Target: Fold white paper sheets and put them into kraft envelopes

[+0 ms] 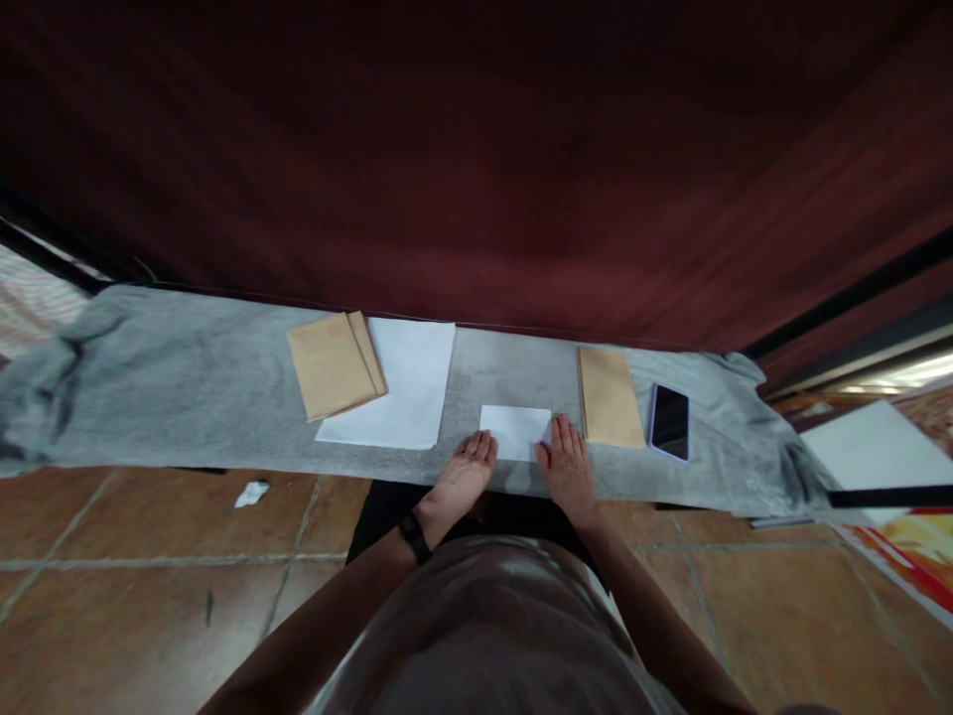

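Note:
A small white sheet of paper, perhaps folded, lies flat on the grey cloth in front of me. My left hand rests at its left edge, fingers laid flat on or against it. At the right edge lies my right hand, fingers stretched out and the thumb a little apart. Neither hand grips anything. Just right of my right hand is a stack of brown envelopes. To the left, large white sheets lie partly under more brown envelopes.
A phone lies right of the envelope stack. The grey cloth covers a long narrow table, bunched at both ends. A dark red curtain hangs behind it. A crumpled white scrap lies on the tiled floor.

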Motion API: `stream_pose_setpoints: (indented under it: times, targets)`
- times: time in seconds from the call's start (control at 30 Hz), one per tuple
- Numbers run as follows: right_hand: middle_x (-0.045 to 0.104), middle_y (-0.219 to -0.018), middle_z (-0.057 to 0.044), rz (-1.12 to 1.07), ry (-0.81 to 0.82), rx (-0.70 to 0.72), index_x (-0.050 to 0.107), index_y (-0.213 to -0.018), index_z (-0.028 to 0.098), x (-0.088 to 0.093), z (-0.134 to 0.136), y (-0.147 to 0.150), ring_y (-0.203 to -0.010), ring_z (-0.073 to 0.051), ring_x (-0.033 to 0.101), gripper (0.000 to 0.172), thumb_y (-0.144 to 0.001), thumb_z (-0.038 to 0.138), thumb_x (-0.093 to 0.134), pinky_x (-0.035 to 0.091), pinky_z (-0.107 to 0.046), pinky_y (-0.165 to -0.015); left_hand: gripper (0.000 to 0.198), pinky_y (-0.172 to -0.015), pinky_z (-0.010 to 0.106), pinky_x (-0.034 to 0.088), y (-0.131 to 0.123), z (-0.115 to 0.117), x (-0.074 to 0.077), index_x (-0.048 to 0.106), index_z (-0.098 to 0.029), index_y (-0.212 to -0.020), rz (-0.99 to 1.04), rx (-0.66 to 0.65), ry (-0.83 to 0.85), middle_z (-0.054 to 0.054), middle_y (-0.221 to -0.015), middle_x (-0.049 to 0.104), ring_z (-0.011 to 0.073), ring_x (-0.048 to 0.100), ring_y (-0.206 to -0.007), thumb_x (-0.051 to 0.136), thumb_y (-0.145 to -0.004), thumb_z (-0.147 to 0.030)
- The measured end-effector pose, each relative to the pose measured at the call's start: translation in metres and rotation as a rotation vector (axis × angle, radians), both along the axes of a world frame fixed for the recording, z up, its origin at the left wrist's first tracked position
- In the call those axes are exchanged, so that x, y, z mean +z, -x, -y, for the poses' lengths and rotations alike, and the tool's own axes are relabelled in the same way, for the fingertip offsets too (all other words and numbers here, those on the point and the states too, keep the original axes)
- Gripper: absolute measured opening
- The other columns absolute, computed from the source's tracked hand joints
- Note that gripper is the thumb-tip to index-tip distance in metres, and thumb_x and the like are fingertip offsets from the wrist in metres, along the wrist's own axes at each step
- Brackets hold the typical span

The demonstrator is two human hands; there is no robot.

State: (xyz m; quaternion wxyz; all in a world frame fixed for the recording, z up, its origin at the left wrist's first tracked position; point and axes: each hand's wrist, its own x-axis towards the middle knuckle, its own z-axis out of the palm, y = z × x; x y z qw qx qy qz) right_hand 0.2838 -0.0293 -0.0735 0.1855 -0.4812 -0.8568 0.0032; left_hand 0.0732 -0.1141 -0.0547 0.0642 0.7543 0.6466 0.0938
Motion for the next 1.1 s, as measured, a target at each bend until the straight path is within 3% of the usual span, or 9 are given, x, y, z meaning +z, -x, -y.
stream_pose_setpoints:
  times: [0.13,0.27,0.43,0.53,0.63,0.7,0.8,0.97,1.1]
  targets:
    - [0.035,-0.163,-0.015,0.006,0.027,0.138,0.035,-0.157,0.012,0.009,0.013,0.016,-0.151,-0.031,0.032,0.055,-0.105,0.028,0.038,0.030,-0.054,-0.121,0.060,-0.109,0.053,0.050,-0.006,-0.003,0.008,0.064,-0.018,-0.130,-0.052,-0.047,0.004,0.019,-0.136,0.065,0.0318,0.059,-0.133,0.032,-0.083,0.002]
    - [0.046,-0.158,-0.014,-0.010,0.076,0.297,0.044,-0.153,0.016,0.013,0.021,0.023,-0.147,-0.029,0.041,0.051,-0.105,0.033,0.044,0.027,-0.056,-0.123,0.052,-0.103,0.049,0.053,-0.004,-0.003,0.022,0.065,-0.016,-0.125,-0.041,-0.071,-0.026,0.020,-0.135,0.064,0.0321,0.061,-0.129,0.036,-0.086,0.001]
    - [0.067,-0.136,-0.011,-0.223,0.135,0.304,0.065,-0.132,0.021,0.021,0.002,0.007,-0.127,-0.026,0.061,0.035,-0.103,0.030,0.047,0.043,-0.049,-0.114,0.028,-0.101,0.045,0.051,0.012,-0.011,0.044,0.069,-0.017,-0.108,0.074,-0.037,-0.073,0.016,-0.121,0.071,0.0292,0.067,-0.114,0.049,-0.091,-0.006]
    - [0.076,-0.115,-0.007,-0.387,0.221,0.274,0.074,-0.111,0.025,0.036,-0.020,-0.001,-0.109,-0.023,0.070,0.028,-0.102,0.035,0.050,0.053,-0.042,-0.101,0.013,-0.097,0.040,0.051,0.026,-0.025,0.060,0.068,-0.020,-0.100,0.412,0.117,-0.162,0.009,-0.109,0.074,0.0243,0.068,-0.103,0.057,-0.094,-0.020]
    - [0.076,-0.092,-0.005,-0.569,0.335,0.149,0.074,-0.100,0.023,0.051,-0.041,0.003,-0.080,-0.020,0.071,0.030,-0.097,0.047,0.057,0.057,-0.031,-0.072,0.014,-0.074,0.029,0.052,0.036,-0.041,0.069,0.063,-0.021,-0.087,0.872,0.308,-0.185,0.000,-0.081,0.070,0.0169,0.065,-0.078,0.060,-0.094,-0.033]
    - [0.073,-0.077,-0.002,-0.640,0.403,0.076,0.073,-0.101,0.021,0.056,-0.053,0.013,-0.063,-0.017,0.065,0.035,-0.094,0.052,0.060,0.051,-0.027,-0.057,0.022,-0.063,0.024,0.047,0.038,-0.049,0.066,0.058,-0.021,-0.079,1.096,0.383,-0.156,-0.004,-0.068,0.061,0.0134,0.059,-0.065,0.061,-0.092,-0.039]
    - [0.072,-0.076,0.000,-0.627,0.427,0.033,0.071,-0.105,0.021,0.052,-0.067,0.030,-0.062,-0.017,0.064,0.032,-0.094,0.048,0.058,0.051,-0.026,-0.058,0.019,-0.059,0.024,0.047,0.034,-0.053,0.047,0.060,-0.021,-0.090,1.230,0.486,-0.070,-0.005,-0.068,0.061,0.0132,0.060,-0.062,0.063,-0.089,-0.040]
    - [0.071,-0.121,-0.014,-0.306,0.193,-0.017,0.064,-0.128,0.016,0.032,-0.061,0.043,-0.106,-0.024,0.068,0.035,-0.097,0.024,0.050,0.055,-0.038,-0.092,0.038,-0.066,0.033,0.056,0.021,-0.047,0.010,0.056,-0.018,-0.128,0.891,0.544,-0.047,0.004,-0.082,0.073,0.0198,0.068,-0.067,0.054,-0.090,-0.022]
    - [0.056,-0.147,-0.016,-0.132,0.087,0.107,0.053,-0.144,0.015,0.019,-0.031,0.049,-0.136,-0.026,0.051,0.044,-0.102,0.024,0.045,0.045,-0.047,-0.110,0.049,-0.073,0.035,0.058,0.009,-0.040,0.006,0.047,-0.012,-0.143,0.472,0.558,-0.085,0.011,-0.095,0.076,0.0252,0.074,-0.079,0.044,-0.094,-0.020]
